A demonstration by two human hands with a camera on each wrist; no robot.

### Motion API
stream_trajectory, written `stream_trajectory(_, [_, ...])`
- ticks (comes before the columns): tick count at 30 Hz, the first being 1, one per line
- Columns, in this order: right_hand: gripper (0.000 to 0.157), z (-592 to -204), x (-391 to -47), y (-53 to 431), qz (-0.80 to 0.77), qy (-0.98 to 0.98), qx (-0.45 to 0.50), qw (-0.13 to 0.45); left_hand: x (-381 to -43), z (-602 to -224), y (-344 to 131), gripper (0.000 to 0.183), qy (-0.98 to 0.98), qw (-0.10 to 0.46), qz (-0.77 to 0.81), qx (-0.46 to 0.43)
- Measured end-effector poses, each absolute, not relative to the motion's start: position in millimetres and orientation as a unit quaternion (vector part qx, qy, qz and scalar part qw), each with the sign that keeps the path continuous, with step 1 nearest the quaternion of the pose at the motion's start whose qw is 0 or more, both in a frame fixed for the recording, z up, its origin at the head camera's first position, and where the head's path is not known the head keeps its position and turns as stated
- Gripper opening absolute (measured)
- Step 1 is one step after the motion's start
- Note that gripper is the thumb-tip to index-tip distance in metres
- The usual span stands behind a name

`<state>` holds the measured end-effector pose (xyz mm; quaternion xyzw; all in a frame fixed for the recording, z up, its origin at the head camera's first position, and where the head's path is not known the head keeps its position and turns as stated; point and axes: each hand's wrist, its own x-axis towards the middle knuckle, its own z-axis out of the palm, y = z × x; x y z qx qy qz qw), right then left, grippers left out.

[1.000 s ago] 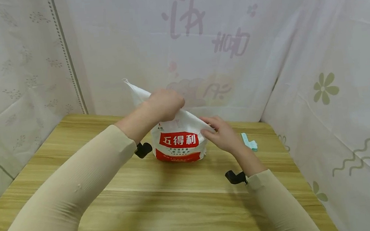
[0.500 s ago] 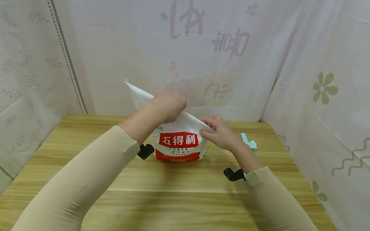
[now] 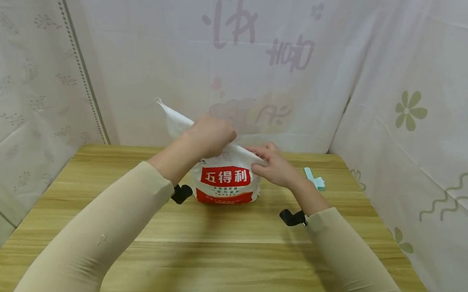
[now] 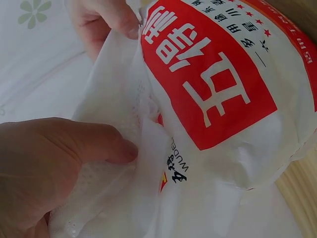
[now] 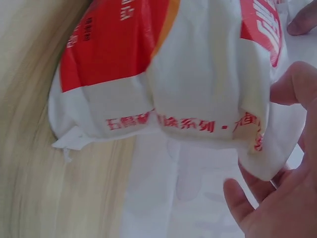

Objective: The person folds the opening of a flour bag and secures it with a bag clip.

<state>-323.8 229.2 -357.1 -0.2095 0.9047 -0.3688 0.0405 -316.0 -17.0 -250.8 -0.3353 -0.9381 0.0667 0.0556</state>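
A white flour bag (image 3: 225, 178) with red panels and printed lettering stands upright on the wooden table. Its upper part is folded over and slants, with the left corner pointing up. My left hand (image 3: 213, 135) grips the folded top near the middle; in the left wrist view its thumb (image 4: 121, 150) presses on the white fabric. At the bag's right upper corner, my right hand (image 3: 276, 165) pinches the fold between thumb and fingers. The right wrist view shows that corner (image 5: 270, 163) of the bag between the thumb and fingers.
A light teal sealing clip (image 3: 315, 179) lies on the table (image 3: 213, 264) to the right of the bag, past my right hand. Patterned white curtains (image 3: 141, 55) hang behind the table and along both sides.
My right hand has shifted slightly left along with the bag's right corner, the fold drawing in a little. My left hand keeps its hold nearly in place.
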Motion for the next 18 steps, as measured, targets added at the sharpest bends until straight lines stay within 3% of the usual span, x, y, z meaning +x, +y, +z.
stream_trajectory(5, [0.074, -350, -322, 224, -0.361, 0.906, -0.217, 0.044, -314, -250, -17, 0.014, -0.939, 0.054, 0.064, -0.333])
stream_trajectory(13, [0.064, -350, -323, 219, -0.382, 0.899, -0.207, 0.056, -312, -252, -19, 0.012, -0.933, 0.075, 0.070, -0.346])
stream_trajectory(18, [0.061, -351, -322, 218, -0.364, 0.906, -0.216, 0.028, -311, -254, -19, 0.016, -0.930, 0.089, 0.076, -0.349])
